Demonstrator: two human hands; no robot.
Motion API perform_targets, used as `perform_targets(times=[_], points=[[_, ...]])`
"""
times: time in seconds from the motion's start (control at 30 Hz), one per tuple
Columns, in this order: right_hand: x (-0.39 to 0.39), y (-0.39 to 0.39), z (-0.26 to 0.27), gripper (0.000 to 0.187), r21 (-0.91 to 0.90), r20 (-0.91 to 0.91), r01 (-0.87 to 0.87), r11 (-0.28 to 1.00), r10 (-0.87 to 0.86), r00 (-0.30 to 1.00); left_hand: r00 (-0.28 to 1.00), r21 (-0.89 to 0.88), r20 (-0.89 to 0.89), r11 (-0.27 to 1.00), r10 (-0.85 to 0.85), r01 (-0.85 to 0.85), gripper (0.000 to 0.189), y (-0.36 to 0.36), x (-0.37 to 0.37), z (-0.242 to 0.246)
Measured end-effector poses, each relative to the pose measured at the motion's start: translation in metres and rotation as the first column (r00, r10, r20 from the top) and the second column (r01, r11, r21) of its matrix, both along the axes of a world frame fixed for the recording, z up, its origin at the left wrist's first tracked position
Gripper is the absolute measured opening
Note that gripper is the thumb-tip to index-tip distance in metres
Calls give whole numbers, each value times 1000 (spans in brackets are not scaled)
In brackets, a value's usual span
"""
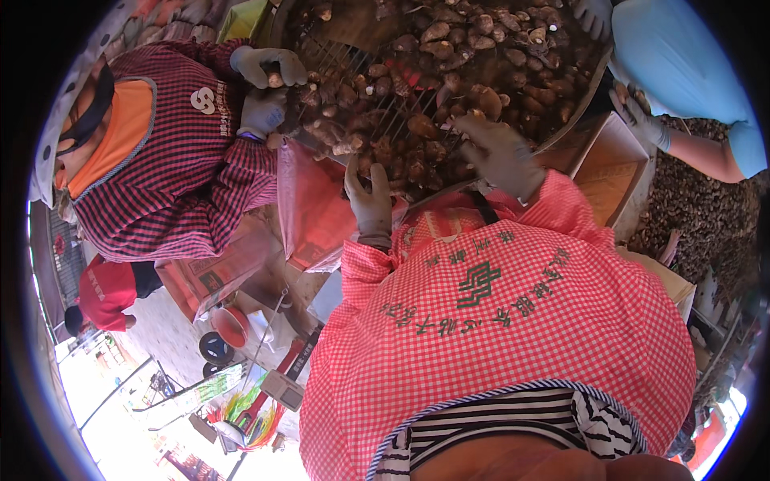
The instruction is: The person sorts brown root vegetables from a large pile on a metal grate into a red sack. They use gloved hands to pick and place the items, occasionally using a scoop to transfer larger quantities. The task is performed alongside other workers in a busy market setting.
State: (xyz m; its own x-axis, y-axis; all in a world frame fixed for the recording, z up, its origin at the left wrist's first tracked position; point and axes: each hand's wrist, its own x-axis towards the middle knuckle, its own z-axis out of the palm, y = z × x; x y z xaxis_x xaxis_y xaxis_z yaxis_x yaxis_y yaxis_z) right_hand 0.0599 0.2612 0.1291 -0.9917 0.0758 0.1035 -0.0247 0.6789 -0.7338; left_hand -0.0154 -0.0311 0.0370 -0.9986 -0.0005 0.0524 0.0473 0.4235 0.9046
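Brown, taro-like corms (424, 126) lie heaped on a round work surface with a metal grille. My left hand (368, 201), in a grey glove, is at the near edge of the heap, its thumb and forefinger apart with nothing visible between them. My right hand (502, 153), also gloved in grey and blurred, reaches over the corms on the right. Its fingertips are close to a few corms; whether it grips one cannot be told. Both arms wear red-and-white checked sleeves.
A co-worker's gloved hands (263, 114) are at the left edge, one with a corm. Another co-worker's gloved hand (639, 114) is at right, above a cardboard box (613, 174). A red-lined box (313, 201) stands below left. More corms (704, 204) cover the floor at right.
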Motion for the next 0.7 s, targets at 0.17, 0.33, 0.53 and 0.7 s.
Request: perform_targets(times=[0.17, 0.33, 0.53, 0.7], points=[[13, 95, -18, 63, 402, 163, 229, 886, -315, 935, 1000, 15, 27, 1000, -5, 4, 62, 1, 6, -9], [-9, 15, -1, 69, 321, 112, 145, 936, -189, 976, 999, -32, -9, 999, 33, -33, 55, 7, 5, -6], [-25, -73, -10, 59, 1, -148, -278, 961, 275, 950, 984, 352, 172, 929, 54, -113, 54, 11, -2, 0], [1, 17, 11, 35, 63, -100, -12, 998, 18, 995, 975, 451, 209, 877, 79, -168, 54, -1, 9, -10]])
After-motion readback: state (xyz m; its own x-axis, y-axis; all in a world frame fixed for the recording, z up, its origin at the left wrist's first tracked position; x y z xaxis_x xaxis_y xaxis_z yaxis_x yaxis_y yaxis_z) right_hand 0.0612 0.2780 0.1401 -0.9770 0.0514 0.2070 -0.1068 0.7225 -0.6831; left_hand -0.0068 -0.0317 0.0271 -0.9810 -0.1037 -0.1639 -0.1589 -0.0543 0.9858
